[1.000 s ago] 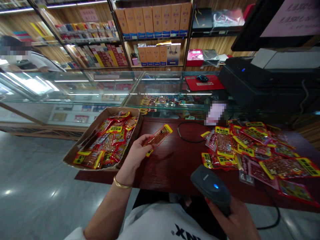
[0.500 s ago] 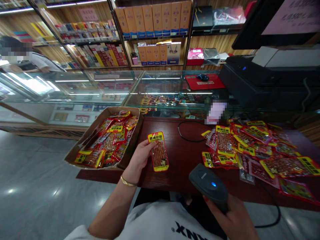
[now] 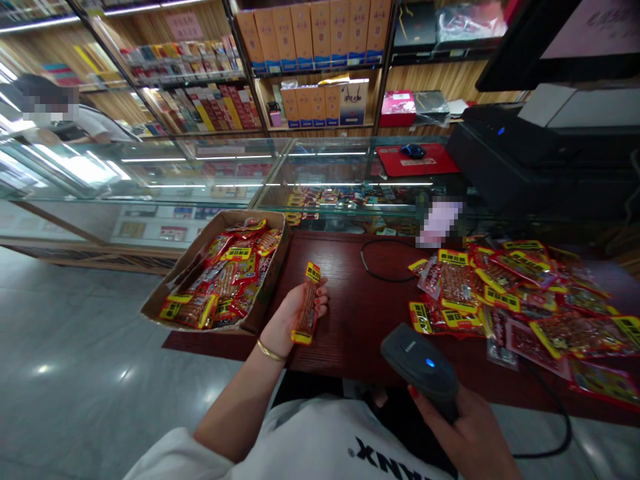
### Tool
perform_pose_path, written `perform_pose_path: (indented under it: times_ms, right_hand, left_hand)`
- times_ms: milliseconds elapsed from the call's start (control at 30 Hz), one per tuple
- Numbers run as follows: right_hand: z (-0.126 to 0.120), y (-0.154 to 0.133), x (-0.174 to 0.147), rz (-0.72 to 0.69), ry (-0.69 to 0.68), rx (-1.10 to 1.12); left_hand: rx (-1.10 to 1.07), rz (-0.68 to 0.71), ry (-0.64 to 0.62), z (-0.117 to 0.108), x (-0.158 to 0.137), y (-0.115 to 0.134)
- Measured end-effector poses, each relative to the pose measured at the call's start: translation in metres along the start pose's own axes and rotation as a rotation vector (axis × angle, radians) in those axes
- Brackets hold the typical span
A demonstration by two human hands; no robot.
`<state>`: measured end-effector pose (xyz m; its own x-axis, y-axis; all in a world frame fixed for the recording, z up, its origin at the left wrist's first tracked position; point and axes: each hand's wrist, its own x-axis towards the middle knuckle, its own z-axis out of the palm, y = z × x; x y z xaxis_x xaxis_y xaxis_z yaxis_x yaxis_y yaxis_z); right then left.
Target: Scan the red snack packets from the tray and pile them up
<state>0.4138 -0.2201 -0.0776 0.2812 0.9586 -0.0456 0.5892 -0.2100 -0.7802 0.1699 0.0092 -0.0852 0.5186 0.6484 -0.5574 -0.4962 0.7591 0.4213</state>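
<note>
My left hand (image 3: pixel 293 312) is closed around a snack packet (image 3: pixel 307 308) with yellow ends and brown sticks inside, tilted partly on edge above the dark red table (image 3: pixel 357 307). The fingertips show on its right side. In my right hand (image 3: pixel 467 427) is a dark barcode scanner (image 3: pixel 420 363) with a lit blue light, its head pointing up and left towards the packet. To the left, an open cardboard box (image 3: pixel 273 283) is filled with similar packets. A loose pile of snack packets (image 3: pixel 457 283) covers the right side of the table.
Behind the table runs a glass display counter (image 3: pixel 210 170). A red mouse pad (image 3: pixel 440 163) with a mouse lies on it. At right stand a black machine (image 3: pixel 500 167) and a phone-like screen (image 3: pixel 440 223). A black cable (image 3: pixel 365 260) curls on the table. A person (image 3: pixel 65 110) is at far left.
My left hand has turned the snack packet from facing me to a narrow, edge-on angle, with fingers now showing behind its right side. The scanner has stayed nearly in place. The view shifted slightly.
</note>
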Motion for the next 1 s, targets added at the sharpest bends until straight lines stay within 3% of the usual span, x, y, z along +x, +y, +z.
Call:
perform_pose_path:
  times_ms: [100,433,567,767,1000]
  right_hand:
    - [0.0,0.001,0.002,-0.034,-0.043,-0.021]
    - [-0.003,-0.006,0.011,-0.094,-0.309,-0.019]
    - [-0.008,-0.017,0.016,-0.121,-0.438,-0.004]
    - [-0.015,-0.015,0.016,-0.08,-0.457,-0.028]
    - [-0.017,-0.017,0.016,-0.097,-0.469,-0.01]
  left_hand:
    - [-0.099,-0.171,-0.153,0.002,-0.001,0.0]
    - [0.017,-0.299,-0.302,0.002,0.003,0.005]
    - [0.104,-0.367,-0.319,0.001,0.008,0.006]
    - [0.236,-0.343,-0.265,0.003,0.01,0.002]
    - [0.117,-0.416,-0.32,0.006,0.016,-0.002]
